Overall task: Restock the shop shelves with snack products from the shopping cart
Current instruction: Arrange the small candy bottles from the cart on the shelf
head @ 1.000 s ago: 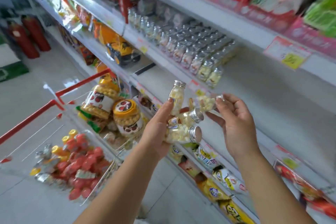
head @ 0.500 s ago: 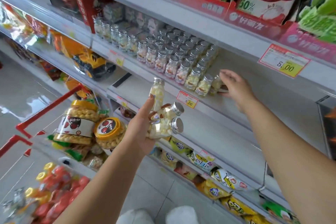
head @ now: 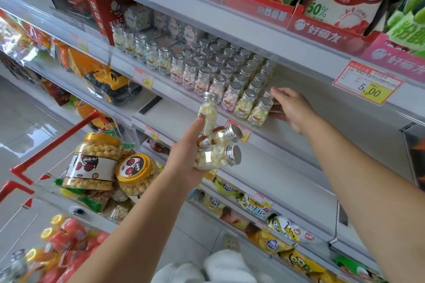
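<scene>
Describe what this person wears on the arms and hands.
Nothing is worn on either. The left hand and right hand are ungloved, with no rings, watch or bracelet in view. The left forearm and right forearm are bare to the frame's edge; no sleeve shows.

bare shelf [head: 322, 108] right of candy bottles [head: 220, 71]; overhang above.

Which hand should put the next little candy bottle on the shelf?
Right, probably. The right hand is empty and open beside the rows of small silver-capped clear bottles on the white shelf. The left hand is lower and grips three such bottles, so it can only offer one.
</scene>
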`<state>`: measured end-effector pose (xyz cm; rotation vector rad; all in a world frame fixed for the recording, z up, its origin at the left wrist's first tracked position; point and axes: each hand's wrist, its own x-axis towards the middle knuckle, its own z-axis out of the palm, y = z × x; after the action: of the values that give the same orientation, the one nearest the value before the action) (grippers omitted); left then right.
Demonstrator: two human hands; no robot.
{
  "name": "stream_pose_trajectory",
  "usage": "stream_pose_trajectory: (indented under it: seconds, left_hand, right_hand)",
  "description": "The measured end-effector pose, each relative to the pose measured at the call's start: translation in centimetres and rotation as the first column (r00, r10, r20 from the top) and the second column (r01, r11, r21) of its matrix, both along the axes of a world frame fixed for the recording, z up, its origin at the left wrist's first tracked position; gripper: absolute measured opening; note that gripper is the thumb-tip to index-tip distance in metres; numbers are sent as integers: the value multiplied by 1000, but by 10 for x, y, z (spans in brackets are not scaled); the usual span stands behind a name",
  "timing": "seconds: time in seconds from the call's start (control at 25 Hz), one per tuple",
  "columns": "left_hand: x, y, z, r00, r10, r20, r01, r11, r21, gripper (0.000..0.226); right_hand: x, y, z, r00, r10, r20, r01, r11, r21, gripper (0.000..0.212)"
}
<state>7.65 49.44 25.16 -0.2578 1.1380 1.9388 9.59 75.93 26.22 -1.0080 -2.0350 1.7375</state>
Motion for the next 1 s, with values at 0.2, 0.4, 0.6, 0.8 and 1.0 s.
stream_pose_trajectory:
  seconds: [0.2, 0.4, 0.6, 0.8, 1.0]
  left_hand:
    - [2, 15, 4, 1000, -20, -13, 19, 1000, -19, 47]
    - [13, 32, 13, 994, 96, -45, -96, 995, 3, 38]
    - [20, 40, 13, 993, 83, -82, -80, 996, 33, 31]
    - [19, 47, 12, 995, 76, 66, -77, 997, 4, 37]
    - [17, 49, 0, 976, 112, 186, -111, 994, -18, 40]
  right_hand:
    - [30, -19, 17, 968, -163, -193, 237, 848, 473, 13]
    - [73, -94, 46, 959, 282, 6, -272, 919, 287, 22]
    - [75, -100, 40, 970, 244, 14, -242, 948, 209, 13]
    - [83, -92, 33, 982, 129, -137, -100, 975, 200, 9]
    - [90, -57, 40, 983, -18, -180, 64, 965, 256, 5]
